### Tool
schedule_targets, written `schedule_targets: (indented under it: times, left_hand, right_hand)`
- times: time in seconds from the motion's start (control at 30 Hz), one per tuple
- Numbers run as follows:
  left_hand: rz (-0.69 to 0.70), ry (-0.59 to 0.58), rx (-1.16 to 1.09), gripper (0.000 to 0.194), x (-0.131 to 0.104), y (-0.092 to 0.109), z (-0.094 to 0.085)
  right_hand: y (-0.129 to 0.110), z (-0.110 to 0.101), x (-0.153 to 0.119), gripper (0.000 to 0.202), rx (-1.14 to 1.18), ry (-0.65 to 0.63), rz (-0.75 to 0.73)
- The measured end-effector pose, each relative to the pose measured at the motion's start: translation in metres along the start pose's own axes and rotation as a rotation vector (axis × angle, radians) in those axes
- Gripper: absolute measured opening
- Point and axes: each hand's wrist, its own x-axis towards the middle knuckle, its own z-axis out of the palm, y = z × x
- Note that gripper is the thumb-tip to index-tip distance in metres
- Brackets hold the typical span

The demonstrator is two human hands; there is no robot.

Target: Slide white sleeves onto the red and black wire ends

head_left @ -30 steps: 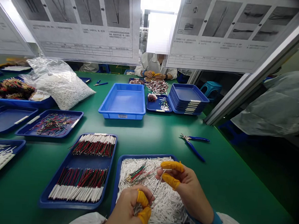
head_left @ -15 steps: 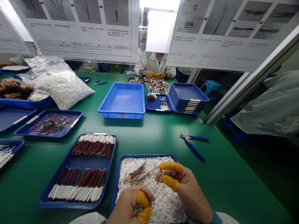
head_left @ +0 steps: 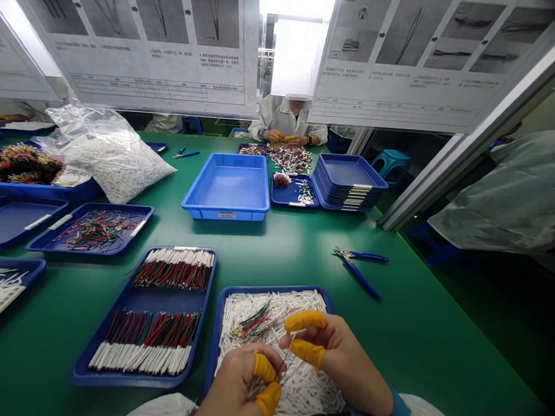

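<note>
Over a blue tray (head_left: 216, 330) filled with loose white tubes (head_left: 315, 388), both my hands are close together, yellow finger covers on the thumbs and forefingers. My left hand (head_left: 241, 383) pinches thin wires (head_left: 284, 362) that point up and to the right. Just above, my right hand (head_left: 329, 348) is closed on a small white tube (head_left: 293, 339) at the upper end of those wires. Whether the wire tips are inside the tube I cannot tell. Behind my hands, a bunch of red, green and black wires (head_left: 256, 320) lies on the white tubes.
Left of my hands, a tray (head_left: 140, 298) holds two rows of wires with white tubes. Cutting pliers (head_left: 359, 271) lie at right. Farther off are a light-blue bin (head_left: 229, 182), stacked trays (head_left: 350, 181), a clear bag (head_left: 115, 152) of white pieces and a co-worker (head_left: 290, 123).
My right hand has come slightly down and left, bringing the white tube closer to my left hand. My left hand stays nearly in place with the wires.
</note>
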Motion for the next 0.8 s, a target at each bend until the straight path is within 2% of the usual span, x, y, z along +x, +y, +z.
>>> schedule_targets:
  times: [0.07, 0.27, 0.53, 0.67, 0.73, 0.8]
  left_hand:
    - [0.001, 0.012, 0.025, 0.011, 0.0, 0.0, -0.001]
    - [0.005, 0.06, 0.054, 0.007, 0.004, 0.0, -0.002]
    - [0.02, 0.088, 0.05, 0.006, 0.003, -0.003, -0.002]
    - [0.016, 0.104, 0.018, 0.006, 0.003, -0.004, -0.001]
    - [0.017, 0.118, 0.017, 0.005, 0.003, -0.004, 0.0]
    - [0.023, 0.128, 0.031, 0.005, 0.003, -0.004, 0.0]
  right_hand:
    - [-0.001, 0.001, 0.0, 0.022, -0.051, -0.048, -0.013]
    - [-0.007, 0.002, 0.0, 0.023, -0.173, -0.044, -0.087]
    - [0.008, 0.006, 0.002, 0.013, -0.358, -0.107, -0.254]
    - [0.005, 0.006, 0.001, 0.015, -0.284, -0.062, -0.198]
    - [0.003, 0.006, 0.0, 0.017, -0.224, -0.011, -0.198]
    - [0.004, 0.006, 0.0, 0.015, -0.225, -0.019, -0.22]
